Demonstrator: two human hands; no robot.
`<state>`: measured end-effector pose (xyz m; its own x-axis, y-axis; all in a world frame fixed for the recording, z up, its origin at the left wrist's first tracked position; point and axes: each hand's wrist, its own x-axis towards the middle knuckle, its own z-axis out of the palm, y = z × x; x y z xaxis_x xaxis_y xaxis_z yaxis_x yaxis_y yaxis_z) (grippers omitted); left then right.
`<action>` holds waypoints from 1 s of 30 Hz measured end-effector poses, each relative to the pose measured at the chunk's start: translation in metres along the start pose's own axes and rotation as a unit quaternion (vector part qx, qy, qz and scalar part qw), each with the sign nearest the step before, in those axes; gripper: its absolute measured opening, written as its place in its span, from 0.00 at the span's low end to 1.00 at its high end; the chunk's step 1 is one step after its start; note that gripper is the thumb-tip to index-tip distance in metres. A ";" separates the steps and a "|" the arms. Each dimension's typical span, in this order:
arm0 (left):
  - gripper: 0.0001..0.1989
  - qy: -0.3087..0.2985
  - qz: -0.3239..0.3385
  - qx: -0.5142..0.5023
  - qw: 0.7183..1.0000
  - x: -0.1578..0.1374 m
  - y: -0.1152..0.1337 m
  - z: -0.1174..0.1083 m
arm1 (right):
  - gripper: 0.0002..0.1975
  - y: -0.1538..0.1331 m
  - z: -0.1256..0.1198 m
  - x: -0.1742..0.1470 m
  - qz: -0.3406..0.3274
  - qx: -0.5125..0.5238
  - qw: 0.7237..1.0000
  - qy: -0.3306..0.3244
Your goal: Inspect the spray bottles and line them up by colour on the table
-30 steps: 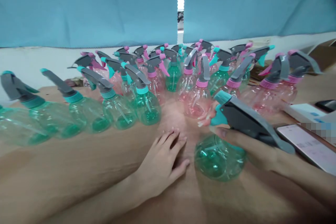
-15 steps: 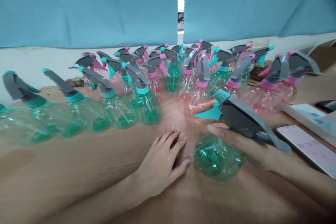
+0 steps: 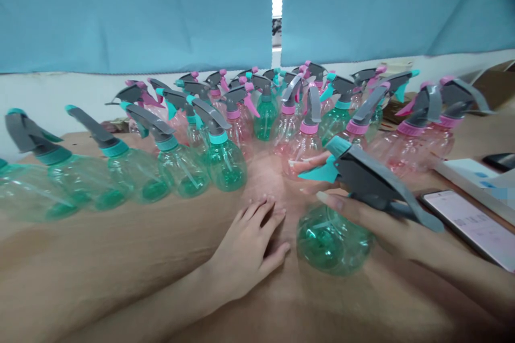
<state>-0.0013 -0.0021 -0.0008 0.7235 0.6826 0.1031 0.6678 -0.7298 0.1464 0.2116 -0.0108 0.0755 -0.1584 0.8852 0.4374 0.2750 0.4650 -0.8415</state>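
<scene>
My right hand is wrapped round the neck of a green spray bottle, just below its grey head with a turquoise nozzle and trigger. The bottle is at the front right of the wooden table, with its nozzle pointing left and away from me. Part of the neck is hidden by my fingers. Flat on the table, to the left of that bottle, lies my left hand, fingers spread and holding nothing. The nearest standing bottle to it is a green spray bottle at the end of a row.
Several green spray bottles line the left side. Behind them and to the right stand pink spray bottles mixed with green ones. A phone lies at right beside a white box. Blue curtains hang at the back.
</scene>
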 end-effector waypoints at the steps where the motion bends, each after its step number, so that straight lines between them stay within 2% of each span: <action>1: 0.26 0.000 -0.001 0.000 1.000 0.000 0.000 0.000 | 0.18 0.000 0.000 0.000 0.004 0.005 1.000 -0.004; 13: 0.25 0.005 0.003 -0.010 1.000 0.000 0.002 0.000 | 0.22 0.001 0.001 -0.004 0.028 0.047 0.998 -0.035; 19: 0.25 0.001 0.004 -0.006 1.000 0.000 0.001 -0.001 | 0.21 0.007 -0.003 -0.007 0.016 0.057 0.996 -0.063; 25: 0.25 -0.002 0.000 0.000 1.000 -0.001 0.001 -0.002 | 0.21 0.004 -0.004 -0.007 0.014 0.012 0.998 -0.054; 30: 0.25 0.008 0.003 -0.007 1.000 0.000 0.001 -0.001 | 0.18 0.010 -0.005 -0.010 0.034 0.050 0.997 -0.047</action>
<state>-0.0005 -0.0029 -0.0001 0.7239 0.6794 0.1200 0.6613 -0.7329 0.1599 0.2202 -0.0152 0.0641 -0.2324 0.9071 0.3509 0.1936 0.3967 -0.8973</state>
